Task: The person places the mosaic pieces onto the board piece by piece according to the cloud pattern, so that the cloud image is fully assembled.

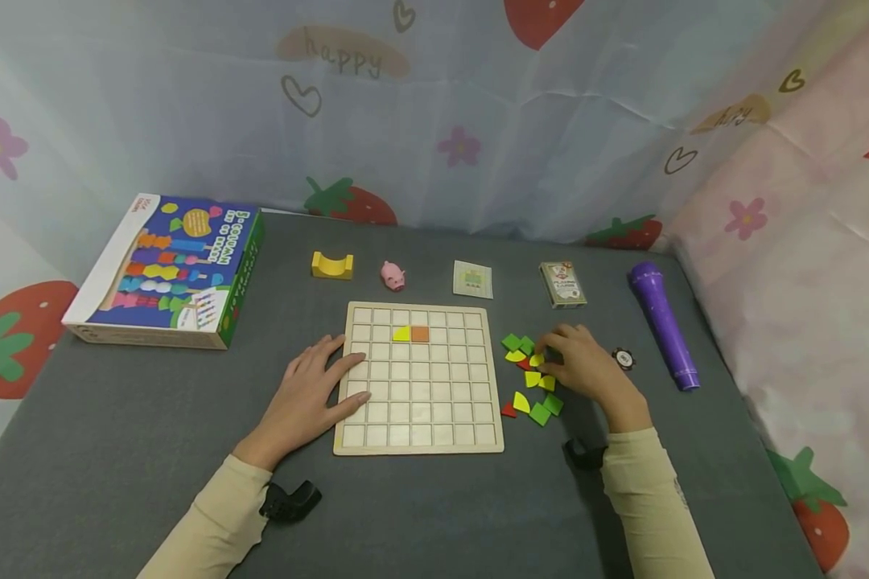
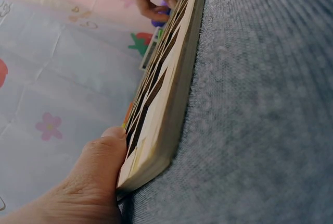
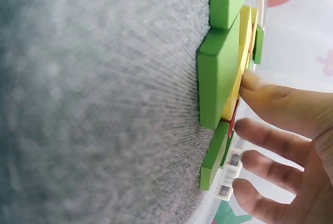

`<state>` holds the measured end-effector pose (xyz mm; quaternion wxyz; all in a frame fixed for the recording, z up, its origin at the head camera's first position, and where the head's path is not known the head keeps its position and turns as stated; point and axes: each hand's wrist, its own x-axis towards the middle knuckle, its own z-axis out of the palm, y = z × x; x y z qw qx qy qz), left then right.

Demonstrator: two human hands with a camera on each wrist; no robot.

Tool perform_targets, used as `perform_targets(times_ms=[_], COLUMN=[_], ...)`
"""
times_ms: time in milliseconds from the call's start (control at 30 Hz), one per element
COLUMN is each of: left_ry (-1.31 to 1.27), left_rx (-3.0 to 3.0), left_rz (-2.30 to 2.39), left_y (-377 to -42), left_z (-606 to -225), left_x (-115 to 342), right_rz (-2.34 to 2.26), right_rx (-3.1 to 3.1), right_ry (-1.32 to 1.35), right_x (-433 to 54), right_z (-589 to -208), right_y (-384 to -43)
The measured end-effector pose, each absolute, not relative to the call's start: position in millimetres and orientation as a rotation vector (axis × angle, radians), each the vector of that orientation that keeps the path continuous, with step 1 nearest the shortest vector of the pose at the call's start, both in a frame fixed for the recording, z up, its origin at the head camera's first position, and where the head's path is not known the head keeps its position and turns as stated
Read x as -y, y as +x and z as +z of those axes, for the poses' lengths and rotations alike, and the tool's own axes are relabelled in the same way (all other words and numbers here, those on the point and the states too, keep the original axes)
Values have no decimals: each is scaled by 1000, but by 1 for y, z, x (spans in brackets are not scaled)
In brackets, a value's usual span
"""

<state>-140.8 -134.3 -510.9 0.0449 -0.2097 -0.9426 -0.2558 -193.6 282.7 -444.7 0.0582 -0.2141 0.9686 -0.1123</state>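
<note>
A square wooden grid board (image 1: pixel 420 414) lies on the grey tabletop. On it, side by side in one upper row, sit a yellow piece (image 1: pixel 401 334) and an orange square piece (image 1: pixel 420 334). My left hand (image 1: pixel 311 394) rests on the board's left edge with its fingers spread; in the left wrist view its thumb (image 2: pixel 101 156) touches the board's rim. To the board's right, my right hand (image 1: pixel 586 366) pinches a small yellow piece (image 1: pixel 537 360) between thumb and index finger. Around it lie green squares (image 1: pixel 540 413), other yellow pieces (image 1: pixel 521 401) and red pieces (image 1: pixel 508 410).
Behind the board stand a yellow curved block (image 1: pixel 332 266), a pink pig figure (image 1: pixel 393 276), a printed card (image 1: pixel 472 280) and a small card box (image 1: pixel 562 285). A purple microphone-shaped toy (image 1: pixel 664 326) and a round dark token (image 1: pixel 623 359) lie at right. A blue game box (image 1: pixel 166 269) sits far left.
</note>
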Motion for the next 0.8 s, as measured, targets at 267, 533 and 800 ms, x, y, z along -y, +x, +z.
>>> perform_targets(times_ms=[267,533,800], left_ry=[-637,-657,-729], left_rx=[2883,2892,2857], left_rz=[-774,-724,-760], left_y=[-141,-141,-140], left_z=[-510,-512,-512], left_x=[134,135,135], right_rz=[-319,-350,-363], right_rx=[-2926,-2870,-2879], right_ry=[-567,-571,-525], right_x=[-282,-277,-274], right_z=[-445,-446,-436], right_y=[-194,-194,-191])
